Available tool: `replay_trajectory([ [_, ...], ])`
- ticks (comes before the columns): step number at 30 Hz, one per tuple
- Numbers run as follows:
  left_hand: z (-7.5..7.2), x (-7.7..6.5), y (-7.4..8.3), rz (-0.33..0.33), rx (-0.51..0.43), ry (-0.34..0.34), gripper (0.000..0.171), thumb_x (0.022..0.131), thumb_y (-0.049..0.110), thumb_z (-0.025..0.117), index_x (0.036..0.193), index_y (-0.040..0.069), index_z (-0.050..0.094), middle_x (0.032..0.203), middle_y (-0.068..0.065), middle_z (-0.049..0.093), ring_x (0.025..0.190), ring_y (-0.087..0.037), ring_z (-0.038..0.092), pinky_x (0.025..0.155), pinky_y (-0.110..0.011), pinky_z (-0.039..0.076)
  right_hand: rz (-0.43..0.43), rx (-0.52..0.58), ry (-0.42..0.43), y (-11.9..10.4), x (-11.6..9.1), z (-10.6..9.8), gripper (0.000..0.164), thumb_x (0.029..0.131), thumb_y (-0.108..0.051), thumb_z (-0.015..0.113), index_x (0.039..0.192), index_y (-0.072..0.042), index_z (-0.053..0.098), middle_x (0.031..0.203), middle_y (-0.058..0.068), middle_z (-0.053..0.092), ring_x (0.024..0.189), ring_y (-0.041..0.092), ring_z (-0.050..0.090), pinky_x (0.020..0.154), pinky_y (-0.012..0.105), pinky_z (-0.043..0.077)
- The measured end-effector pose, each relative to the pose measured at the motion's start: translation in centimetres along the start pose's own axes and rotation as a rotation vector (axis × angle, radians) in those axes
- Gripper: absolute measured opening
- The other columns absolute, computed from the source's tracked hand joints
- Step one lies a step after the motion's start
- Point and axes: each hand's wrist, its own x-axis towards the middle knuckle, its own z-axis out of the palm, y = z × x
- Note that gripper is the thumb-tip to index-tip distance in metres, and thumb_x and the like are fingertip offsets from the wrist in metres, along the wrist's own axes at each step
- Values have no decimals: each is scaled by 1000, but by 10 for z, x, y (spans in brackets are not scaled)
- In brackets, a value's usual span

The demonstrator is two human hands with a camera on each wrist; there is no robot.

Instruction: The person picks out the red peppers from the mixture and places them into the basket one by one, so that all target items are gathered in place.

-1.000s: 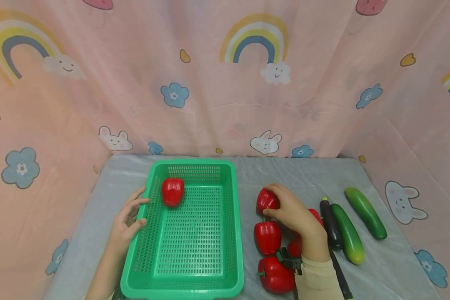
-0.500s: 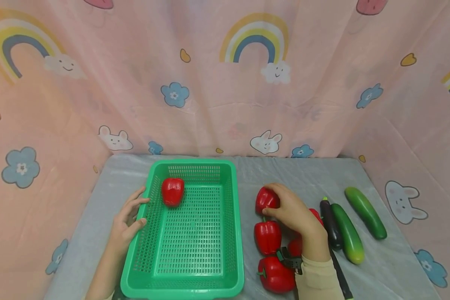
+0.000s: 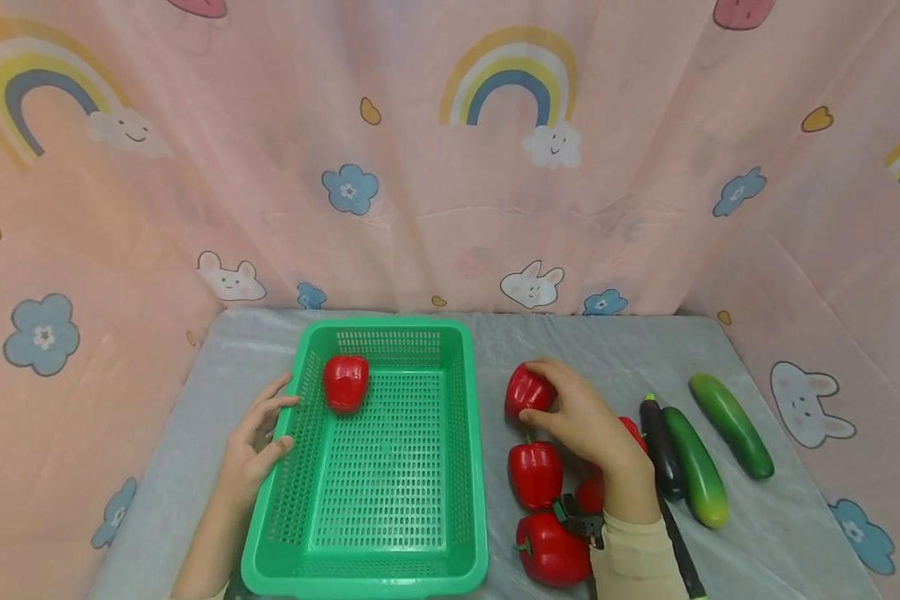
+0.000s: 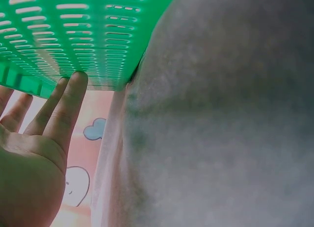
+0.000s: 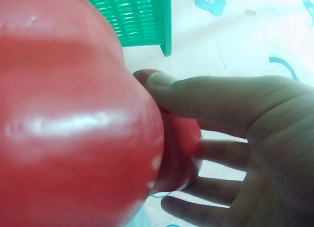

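My right hand [image 3: 587,418] grips a red bell pepper [image 3: 525,393] between thumb and fingers, at the far end of a row of peppers. In the right wrist view that pepper [image 5: 184,151] is partly hidden by a large, close pepper [image 5: 73,109]. My left hand [image 3: 246,454] touches the left side of a green plastic basket [image 3: 482,492]. In the left wrist view its fairly straight fingers [image 4: 66,112] rest against the slotted wall [image 4: 73,45]. Inside the basket, a red bell pepper [image 3: 346,384] lies at the far left.
Two more peppers, a middle one [image 3: 536,475] and a near one [image 3: 553,550], lie right of the basket. Others are partly hidden by my right arm. Further right are an eggplant [image 3: 663,450], a cucumber [image 3: 696,468] and another cucumber [image 3: 731,425]. A patterned curtain [image 3: 420,242] closes off the back.
My right hand has shifted slightly left and away from me, and the gripped bell pepper has moved with it. The left hand and the basket stay where they were.
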Motion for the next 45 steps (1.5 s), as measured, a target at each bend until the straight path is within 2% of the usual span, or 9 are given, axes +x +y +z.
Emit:
replay_trajectory([
  [9, 1, 1, -1, -24, 7, -10, 46, 92, -21, 56, 138, -20, 56, 169, -29, 37, 159, -19, 35, 121, -21, 31, -41, -24, 41, -6, -1, 1, 78, 87, -19, 91, 156, -8, 56, 161, 19, 52, 145, 46, 50, 97, 64, 58],
  [16, 0, 1, -2, 32, -29, -5, 47, 89, -25, 54, 136, -23, 54, 169, -26, 39, 159, -23, 35, 121, -21, 31, -107, -30, 72, -16, 0, 2, 80, 86, -19, 92, 157, -6, 55, 163, 19, 51, 146, 46, 49, 95, 64, 59],
  [23, -4, 0, -4, -7, -8, -26, 47, 91, -23, 54, 138, -22, 54, 170, -30, 35, 160, -20, 33, 122, -23, 30, -163, -48, 118, -25, -1, 1, 81, 85, -17, 93, 156, -6, 56, 164, 16, 49, 147, 43, 47, 94, 63, 60],
  [34, -5, -3, -7, -34, 3, -23, 46, 93, -21, 55, 139, -20, 54, 171, -28, 35, 161, -18, 32, 121, -22, 30, -201, -66, 135, -41, -1, -7, 83, 84, -19, 94, 157, -10, 55, 164, 13, 49, 147, 40, 46, 91, 60, 62],
  [42, -1, -2, -2, -4, 7, -5, 46, 93, -21, 55, 138, -19, 56, 169, -28, 37, 159, -19, 35, 119, -21, 32, -315, -88, 135, -56, 7, -15, 80, 86, -20, 93, 157, -10, 57, 165, 12, 49, 148, 37, 47, 94, 58, 61],
  [45, -3, -2, -2, -24, 18, -13, 46, 93, -20, 55, 139, -19, 55, 170, -27, 36, 160, -18, 34, 120, -21, 31, -355, -105, 132, -66, 11, -16, 80, 87, -22, 93, 157, -10, 57, 165, 10, 49, 148, 36, 47, 95, 57, 61],
])
